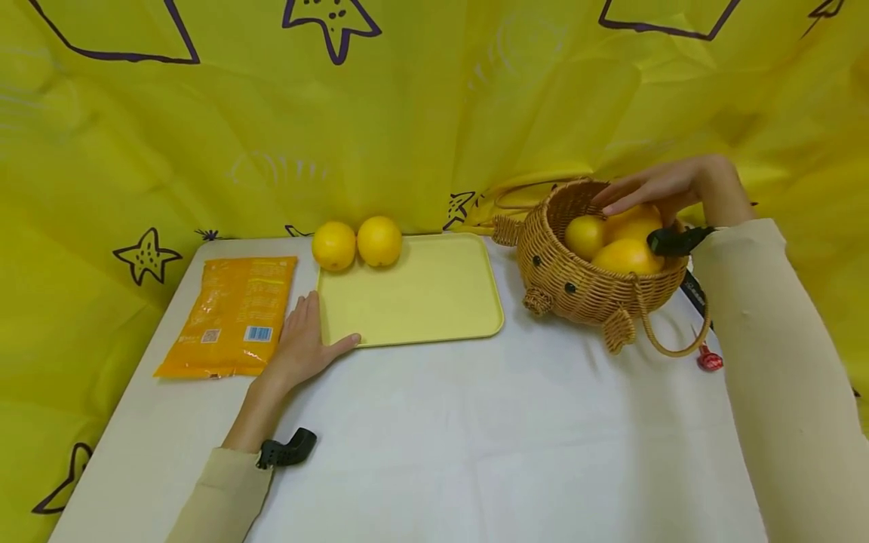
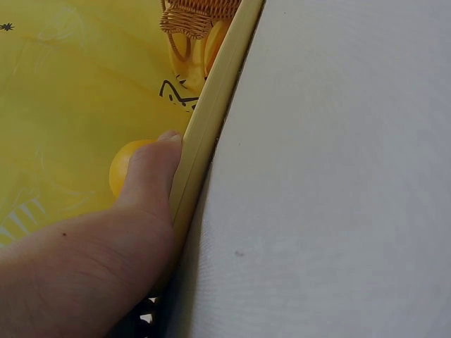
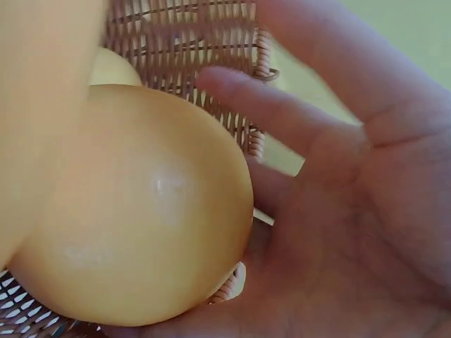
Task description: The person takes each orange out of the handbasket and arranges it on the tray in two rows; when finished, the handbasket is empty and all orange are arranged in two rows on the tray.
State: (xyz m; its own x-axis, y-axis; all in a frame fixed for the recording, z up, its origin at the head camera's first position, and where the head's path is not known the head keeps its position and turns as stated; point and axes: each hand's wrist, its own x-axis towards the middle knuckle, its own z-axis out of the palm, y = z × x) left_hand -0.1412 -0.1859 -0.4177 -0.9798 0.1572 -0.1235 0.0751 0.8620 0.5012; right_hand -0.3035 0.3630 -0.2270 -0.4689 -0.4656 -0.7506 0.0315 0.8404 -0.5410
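My left hand (image 1: pixel 303 343) rests at the near left corner of a pale yellow tray (image 1: pixel 414 302), thumb along the front rim, fingers along the left side. Two oranges (image 1: pixel 335 246) sit side by side at the tray's back left corner. My right hand (image 1: pixel 661 187) reaches over the rim of a wicker basket (image 1: pixel 577 294) shaped like an animal. Inside lie several smooth yellow fruits (image 1: pixel 627 256). In the right wrist view the fingers are spread beside a large rounded yellow fruit (image 3: pixel 148 204), with the thumb low along its underside.
An orange packet (image 1: pixel 234 317) lies left of the tray. The basket's looped handle (image 1: pixel 668 351) hangs toward the front. A small red object (image 1: pixel 709 360) lies near the table's right edge, by my sleeve. A yellow patterned cloth (image 1: pixel 407 113) hangs behind the white table (image 1: pixel 516 452).
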